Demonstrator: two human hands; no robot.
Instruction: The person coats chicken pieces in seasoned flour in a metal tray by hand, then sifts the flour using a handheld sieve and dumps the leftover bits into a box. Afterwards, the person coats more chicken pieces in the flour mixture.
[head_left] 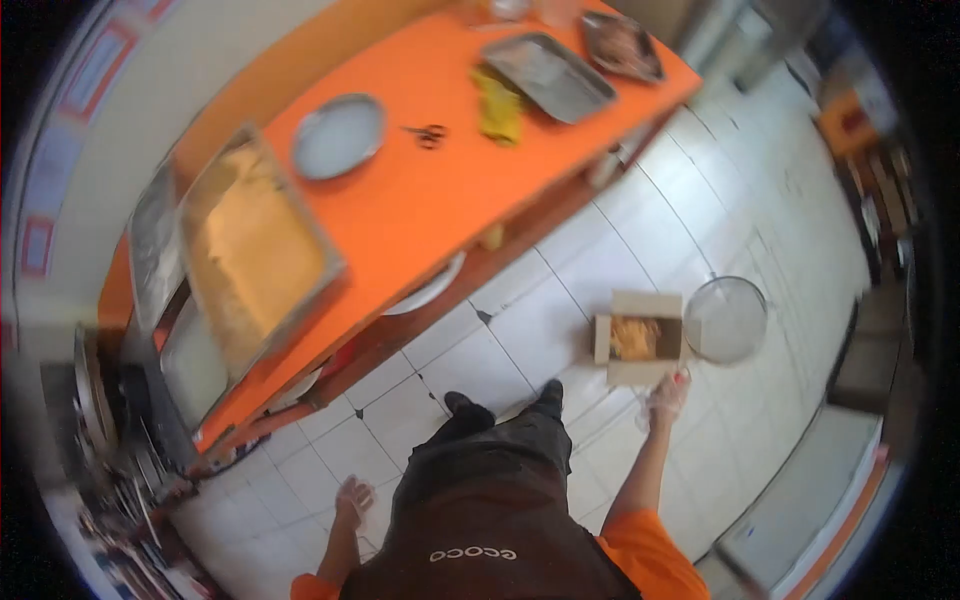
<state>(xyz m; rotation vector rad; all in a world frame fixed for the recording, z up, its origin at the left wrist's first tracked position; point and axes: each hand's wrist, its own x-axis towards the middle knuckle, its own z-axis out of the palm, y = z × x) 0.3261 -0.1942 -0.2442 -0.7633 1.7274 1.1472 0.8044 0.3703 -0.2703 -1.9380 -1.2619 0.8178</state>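
My right hand (664,400), in a clear plastic glove, is closed around the handle of a round mesh strainer (727,320). A bit of red shows at the grip. Just left of the strainer is an open cardboard box (645,304), its flaps spread, with golden-brown pieces (636,338) inside that look like fried food. Whether box and strainer touch, I cannot tell. My left hand (353,498), gloved too, hangs low at my side over the floor, holding nothing, its fingers loosely apart.
An orange table (430,210) bears a tray of yellow-orange crumbs or powder (260,260), a pale plate (340,136), scissors (428,135), a yellow cloth (498,108), a metal tray (550,78) and a tray of meat-like pieces (622,46). White tiled floor (500,340) surrounds me.
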